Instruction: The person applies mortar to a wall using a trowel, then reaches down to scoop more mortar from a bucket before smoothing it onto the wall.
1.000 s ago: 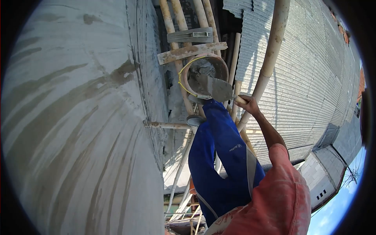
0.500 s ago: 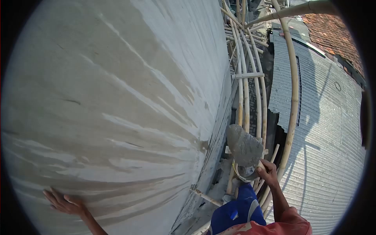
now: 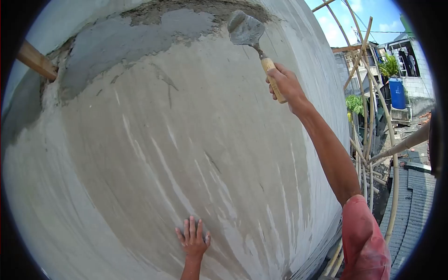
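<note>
My right hand (image 3: 285, 86) is closed around the wooden handle of a trowel (image 3: 246, 30), raised near the top of the wall. Grey mortar covers the trowel's blade, which is close to a rough, unplastered strip (image 3: 200, 6). Below that strip lies a band of darker wet mortar (image 3: 126, 39). Lower down, my left hand (image 3: 192, 239) rests on the plastered wall (image 3: 186, 140), fingers spread and holding nothing.
A wooden beam (image 3: 37, 60) sticks out of the wall at the upper left. On the right are bamboo scaffold poles (image 3: 389, 121), a corrugated roof (image 3: 410, 205), a blue barrel (image 3: 397, 93) and neighbouring houses.
The view has turned up toward the wall's top. My right hand has lifted the loaded trowel from beside the scaffold up to the wall. My left hand is still spread on the wall.
</note>
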`<state>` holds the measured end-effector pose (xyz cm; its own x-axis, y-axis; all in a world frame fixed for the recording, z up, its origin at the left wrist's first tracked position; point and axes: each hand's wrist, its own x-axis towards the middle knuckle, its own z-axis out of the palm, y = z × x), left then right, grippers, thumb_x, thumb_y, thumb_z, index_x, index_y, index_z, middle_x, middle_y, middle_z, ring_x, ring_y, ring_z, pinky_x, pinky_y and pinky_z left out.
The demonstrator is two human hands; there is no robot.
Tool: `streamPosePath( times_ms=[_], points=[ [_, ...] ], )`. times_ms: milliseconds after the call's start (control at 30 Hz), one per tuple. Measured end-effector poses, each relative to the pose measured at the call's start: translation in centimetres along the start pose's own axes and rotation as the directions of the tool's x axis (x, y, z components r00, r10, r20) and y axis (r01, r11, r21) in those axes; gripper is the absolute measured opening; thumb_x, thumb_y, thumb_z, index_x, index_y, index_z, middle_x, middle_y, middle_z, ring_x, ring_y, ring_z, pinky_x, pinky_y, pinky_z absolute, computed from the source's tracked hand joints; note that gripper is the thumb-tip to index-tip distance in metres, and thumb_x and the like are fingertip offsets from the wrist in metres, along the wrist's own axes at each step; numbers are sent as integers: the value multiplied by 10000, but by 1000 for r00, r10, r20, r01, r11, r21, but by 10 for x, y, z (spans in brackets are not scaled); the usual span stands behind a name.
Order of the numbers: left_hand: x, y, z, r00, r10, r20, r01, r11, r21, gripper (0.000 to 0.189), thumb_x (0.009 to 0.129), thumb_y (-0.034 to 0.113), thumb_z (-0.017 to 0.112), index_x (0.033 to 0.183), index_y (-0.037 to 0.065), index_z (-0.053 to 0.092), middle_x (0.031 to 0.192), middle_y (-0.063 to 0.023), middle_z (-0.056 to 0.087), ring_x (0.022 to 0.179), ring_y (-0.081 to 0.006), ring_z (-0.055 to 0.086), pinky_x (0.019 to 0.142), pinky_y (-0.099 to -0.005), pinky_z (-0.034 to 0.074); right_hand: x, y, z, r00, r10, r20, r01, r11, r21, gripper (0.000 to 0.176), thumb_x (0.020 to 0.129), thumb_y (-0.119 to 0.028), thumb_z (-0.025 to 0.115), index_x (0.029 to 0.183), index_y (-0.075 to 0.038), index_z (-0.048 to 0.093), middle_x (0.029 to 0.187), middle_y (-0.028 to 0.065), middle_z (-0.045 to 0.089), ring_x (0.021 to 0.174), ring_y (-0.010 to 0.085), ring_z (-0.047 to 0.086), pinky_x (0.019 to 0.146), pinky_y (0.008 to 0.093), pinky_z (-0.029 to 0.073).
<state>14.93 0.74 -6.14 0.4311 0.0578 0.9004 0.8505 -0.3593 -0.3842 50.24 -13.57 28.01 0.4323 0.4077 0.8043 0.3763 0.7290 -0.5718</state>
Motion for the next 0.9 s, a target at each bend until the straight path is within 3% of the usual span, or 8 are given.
streamPosePath(
  times_ms=[67, 133, 200, 333, 533, 600, 833, 900],
  points=[
    [4, 2, 3, 1000, -10, -14, 10, 1000, 3, 418, 876, 360, 432, 1185, 114, 573, 1331, -132, 466, 1273, -304, 380, 1089, -552, 155, 65, -20, 39, 988, -155, -11, 146, 954, -261, 391, 862, -262, 488, 1156, -5, 496, 826, 82, 541, 704, 190, 595, 578, 333, 499],
    [1, 1, 1, 1000, -20, -8, 20, 1000, -4, 407, 858, 366, 459, 1166, 138, 595, 1323, -105, 481, 1263, -279, 396, 1094, -536, 160, 125, -32, 80, 894, -444, -67, 318, 733, -601, 395, 856, -274, 502, 1146, -7, 484, 948, 145, 575, 848, 283, 632, 667, 371, 519],
    [-1, 1, 2, 999, -32, -22, 32, 999, 2, 401, 849, 368, 469, 1163, 156, 600, 1321, -90, 485, 1260, -265, 401, 1095, -529, 164, 151, -51, 115, 821, -566, -73, 266, 494, -828, 368, 861, -240, 501, 1153, -18, 471, 1059, 177, 554, 928, 319, 618, 724, 394, 521],
    [1, 2, 2, 998, -54, -24, 54, 999, 5, 392, 824, 367, 491, 1159, 200, 609, 1312, -52, 499, 1247, -230, 419, 1097, -514, 171, 183, -73, 158, 776, -630, -20, 252, 340, -906, 366, 875, -187, 486, 1205, -33, 450, 1093, 175, 533, 945, 318, 607, 729, 391, 529],
    [0, 1, 3, 998, -54, -31, 54, 998, -12, 387, 813, 360, 500, 1145, 204, 620, 1299, -47, 513, 1235, -225, 433, 1097, -509, 173, 230, -37, 167, 641, -767, 29, 177, 111, -978, 379, 891, -133, 438, 1262, -62, 405, 1057, 177, 546, 921, 328, 620, 694, 401, 551],
    [1, 3, 3, 998, -58, -29, 58, 998, -11, 385, 812, 357, 500, 1143, 203, 622, 1297, -47, 515, 1235, -226, 434, 1097, -508, 172, 243, -27, 159, 534, -843, 56, 180, 49, -982, 389, 885, -125, 441, 1269, -72, 404, 1054, 163, 549, 913, 321, 619, 656, 395, 555],
    [1, 2, 2, 998, -53, -29, 54, 999, 8, 377, 818, 353, 491, 1134, 197, 626, 1291, -56, 520, 1242, -233, 428, 1099, -508, 170, 244, -17, 140, 532, -845, 62, 140, 15, -990, 398, 879, -124, 445, 1273, -84, 407, 1056, 156, 548, 910, 314, 612, 673, 395, 552],
    [1, 3, 2, 998, -63, -19, 63, 998, 20, 368, 831, 367, 480, 1131, 214, 629, 1289, -36, 525, 1249, -216, 423, 1102, -499, 170, 233, -14, 134, 606, -795, 36, 149, 69, -986, 383, 887, -153, 467, 1248, -31, 431, 1085, 179, 536, 938, 316, 605, 731, 387, 535]
  ],
)
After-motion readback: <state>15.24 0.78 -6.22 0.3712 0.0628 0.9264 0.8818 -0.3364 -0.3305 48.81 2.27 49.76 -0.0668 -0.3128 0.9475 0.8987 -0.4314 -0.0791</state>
